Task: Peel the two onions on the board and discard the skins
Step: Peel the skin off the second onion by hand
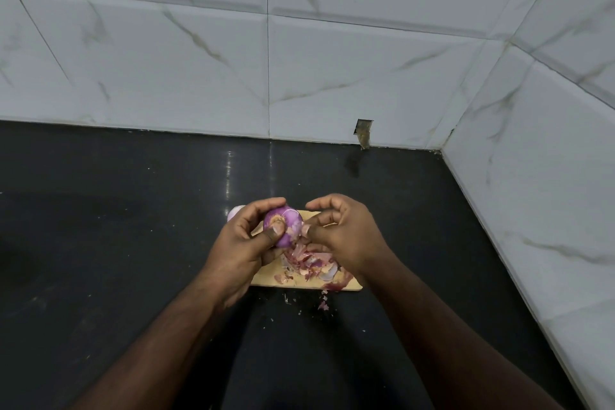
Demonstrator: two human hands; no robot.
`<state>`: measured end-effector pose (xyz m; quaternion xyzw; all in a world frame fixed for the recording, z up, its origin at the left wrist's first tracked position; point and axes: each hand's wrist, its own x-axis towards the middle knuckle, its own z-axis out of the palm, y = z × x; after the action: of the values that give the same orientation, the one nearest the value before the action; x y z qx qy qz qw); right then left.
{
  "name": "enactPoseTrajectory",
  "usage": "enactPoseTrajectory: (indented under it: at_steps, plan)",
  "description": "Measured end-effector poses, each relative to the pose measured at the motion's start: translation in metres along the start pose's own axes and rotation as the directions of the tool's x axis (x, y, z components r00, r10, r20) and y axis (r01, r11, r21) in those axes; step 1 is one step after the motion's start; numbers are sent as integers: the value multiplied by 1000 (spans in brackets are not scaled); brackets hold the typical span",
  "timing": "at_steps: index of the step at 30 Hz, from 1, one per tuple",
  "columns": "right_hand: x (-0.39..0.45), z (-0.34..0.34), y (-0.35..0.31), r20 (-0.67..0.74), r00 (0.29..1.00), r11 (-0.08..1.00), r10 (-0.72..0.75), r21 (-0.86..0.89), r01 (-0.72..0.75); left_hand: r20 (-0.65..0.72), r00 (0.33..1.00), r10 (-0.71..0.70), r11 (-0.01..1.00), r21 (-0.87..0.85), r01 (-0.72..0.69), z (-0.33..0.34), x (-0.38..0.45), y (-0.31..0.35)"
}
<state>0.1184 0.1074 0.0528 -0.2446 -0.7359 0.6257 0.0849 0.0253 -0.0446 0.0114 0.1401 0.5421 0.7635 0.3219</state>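
Purple onion (283, 226) in left grip (248, 240), right grip (339, 233) just beside.

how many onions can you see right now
2. One onion is held in the left hand above the board. The second onion peeks out behind that hand at the board's far left corner, mostly hidden.

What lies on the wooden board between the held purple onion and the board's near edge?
In the head view, a heap of loose reddish onion skins lies on the wooden cutting board, below the purple onion that the left hand holds.
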Motion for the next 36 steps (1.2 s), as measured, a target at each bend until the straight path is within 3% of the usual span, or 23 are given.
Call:
enactPoseTrajectory:
  at_steps: [7, 11, 16, 19, 23, 28, 30, 33, 36]
  plan:
    - [0, 2, 1, -15, 999, 994, 29, 105, -27, -1, 1000, -6, 1000, -7, 6, -2, 0, 1]
    - [0, 5, -1, -15, 1000, 1000, -10, -10, 9, -19, 1000, 1, 999, 46, 0, -3, 1, -1]
    - [3, 3, 1, -16, 1000, 999, 26, 39, -25, -10, 1000, -12, 1000, -4, 12, -4, 1, 2]
    - [7, -3, 11, -73, 997, 989, -7, -149, -4, 18, 999, -36, 995, -95, 38, -7, 1, 3]
    - [11, -7, 18, -87, 992, 866, -91, -499, 36, 54, 994, -92, 979, -177, 100, -5, -1, 2]
    - [11, -15, 15, 31, 997, 766, -75, -639, 78, 75, 979, -188, 949, -244, 201, -7, -2, 9]
    - [9, -18, 9, 39, 990, 770, -134, -625, 129, 86, 971, -222, 934, -267, 238, -7, -3, 11]
    - [3, -18, -3, 51, 969, 877, -242, -415, 241, 122, 969, -217, 942, -233, 240, -7, -3, 8]
    - [0, -12, -10, 154, 951, 852, -269, -422, 310, 116, 974, -195, 973, -106, 207, -6, -2, 5]
